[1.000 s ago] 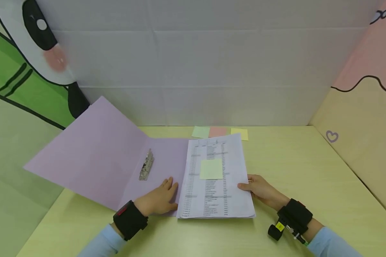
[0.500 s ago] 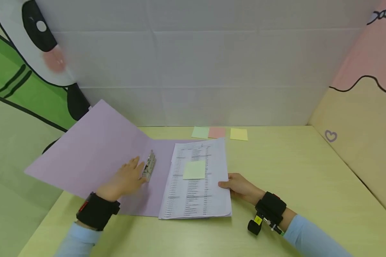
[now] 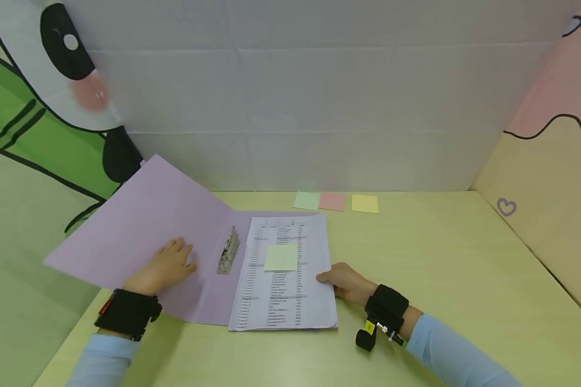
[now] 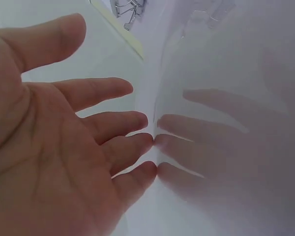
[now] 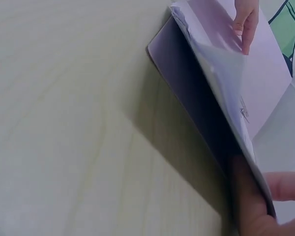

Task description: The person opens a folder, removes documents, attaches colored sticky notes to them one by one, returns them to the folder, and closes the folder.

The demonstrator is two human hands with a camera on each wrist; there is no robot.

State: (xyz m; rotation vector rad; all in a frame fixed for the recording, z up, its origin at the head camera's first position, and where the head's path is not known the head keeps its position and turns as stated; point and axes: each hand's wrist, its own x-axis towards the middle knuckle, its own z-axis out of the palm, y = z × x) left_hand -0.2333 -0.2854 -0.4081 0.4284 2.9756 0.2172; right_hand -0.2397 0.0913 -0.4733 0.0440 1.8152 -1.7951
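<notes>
A lilac folder (image 3: 140, 220) lies spread on the table, its left cover raised against the side wall. Against this cover my left hand (image 3: 167, 266) is spread, its fingertips meeting their reflections on the glossy surface in the left wrist view. Near the fold sits a metal clip (image 3: 228, 251). On the folder's right side is a stack of printed papers (image 3: 285, 306) with a pale green sticky note (image 3: 281, 258) on top. My right hand (image 3: 348, 282) pinches the stack's right edge, thumb above and fingers beneath; the right wrist view shows that edge lifted off the lower cover.
Behind the folder, green (image 3: 307, 200), pink (image 3: 332, 202) and yellow (image 3: 365, 203) sticky notes lie in a row. The pale wooden table (image 3: 440, 258) meets a grey back wall (image 3: 319, 107) and painted side panels.
My right hand has drawn the papers left, further over the folder. My left hand has left the right-hand page, passed the clip and moved left onto the raised cover.
</notes>
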